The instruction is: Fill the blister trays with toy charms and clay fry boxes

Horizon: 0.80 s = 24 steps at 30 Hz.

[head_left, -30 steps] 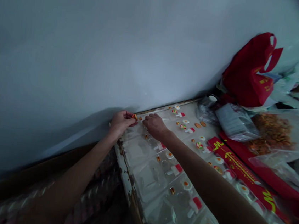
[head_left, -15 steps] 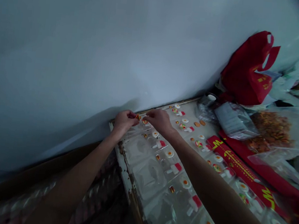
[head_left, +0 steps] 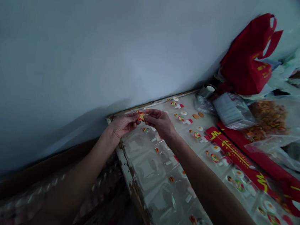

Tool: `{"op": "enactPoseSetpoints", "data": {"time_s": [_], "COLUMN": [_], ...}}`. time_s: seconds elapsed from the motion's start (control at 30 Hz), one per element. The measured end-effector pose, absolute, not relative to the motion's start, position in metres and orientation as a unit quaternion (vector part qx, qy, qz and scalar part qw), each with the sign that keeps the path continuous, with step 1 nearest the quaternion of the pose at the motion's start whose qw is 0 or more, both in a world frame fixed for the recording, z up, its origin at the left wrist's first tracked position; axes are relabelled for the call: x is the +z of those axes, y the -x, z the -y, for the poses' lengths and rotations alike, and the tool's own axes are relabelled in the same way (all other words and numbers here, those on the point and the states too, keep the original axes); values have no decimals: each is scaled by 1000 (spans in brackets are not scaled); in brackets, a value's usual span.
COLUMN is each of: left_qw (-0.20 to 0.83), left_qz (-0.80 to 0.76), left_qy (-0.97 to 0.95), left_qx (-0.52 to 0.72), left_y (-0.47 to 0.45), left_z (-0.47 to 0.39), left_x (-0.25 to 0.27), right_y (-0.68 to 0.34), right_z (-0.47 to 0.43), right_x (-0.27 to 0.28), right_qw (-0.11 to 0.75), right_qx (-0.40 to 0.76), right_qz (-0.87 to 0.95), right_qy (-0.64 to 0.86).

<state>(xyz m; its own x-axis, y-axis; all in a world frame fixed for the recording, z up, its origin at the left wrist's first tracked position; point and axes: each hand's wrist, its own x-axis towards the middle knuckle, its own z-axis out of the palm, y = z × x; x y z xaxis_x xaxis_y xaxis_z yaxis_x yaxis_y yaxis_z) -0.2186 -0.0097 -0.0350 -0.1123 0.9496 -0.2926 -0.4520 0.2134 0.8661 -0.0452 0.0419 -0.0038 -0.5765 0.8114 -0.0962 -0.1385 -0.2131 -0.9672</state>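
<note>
At the table's far left corner my left hand (head_left: 126,124) pinches a small red-and-yellow food miniature (head_left: 141,116). My right hand (head_left: 161,122) meets it from the other side, thumb and forefinger closed on its edge. Below them, rows of clear plastic trays (head_left: 144,165) cover the tabletop. Tiny pieces lie on these rows: hamburgers (head_left: 171,179), fried eggs (head_left: 216,148), red-and-white ice pops (head_left: 188,121) and round red-rimmed discs (head_left: 197,135). My right forearm hides part of the rows.
A white wall (head_left: 92,49) borders the table. To the right are a red bag (head_left: 248,62), a plastic-wrapped grey block (head_left: 233,110), a clear bag of orange-brown pieces (head_left: 269,121) and red strips with yellow print (head_left: 236,154). Two brown ovals (head_left: 195,116) lie near the block.
My hands have come together, and my right fingers now touch the red-and-yellow miniature beside my left fingers. The camera view has shifted slightly, with the table's things appearing higher.
</note>
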Motion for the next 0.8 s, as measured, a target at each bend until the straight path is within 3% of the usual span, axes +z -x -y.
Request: {"op": "enactPoseSetpoints", "data": {"time_s": [0.13,0.33,0.43,0.6,0.8], "left_qw": [637,567,406,149,120], "left_qz": [-404,-436,-553,-632,-626], "left_qy": [-245,-434,-584,-682,-733], "left_qx": [609,548,435,336,239], "left_y": [199,190,183,173,177], "left_z": [16,24,31,39,34], "left_x": [-37,-26,-28,-45,-44], "right_y": [34,10,1,8,10], "right_z": [-33,-21,-17,-12,-12], "right_x": [-4,-9,-24,-30,-21], "right_qw": [379,303,271,199,69], "right_qx": [680,694,572,267,152], "right_qz": [536,534,629,784,839], "right_qy": [325,377,451,524,518]}}
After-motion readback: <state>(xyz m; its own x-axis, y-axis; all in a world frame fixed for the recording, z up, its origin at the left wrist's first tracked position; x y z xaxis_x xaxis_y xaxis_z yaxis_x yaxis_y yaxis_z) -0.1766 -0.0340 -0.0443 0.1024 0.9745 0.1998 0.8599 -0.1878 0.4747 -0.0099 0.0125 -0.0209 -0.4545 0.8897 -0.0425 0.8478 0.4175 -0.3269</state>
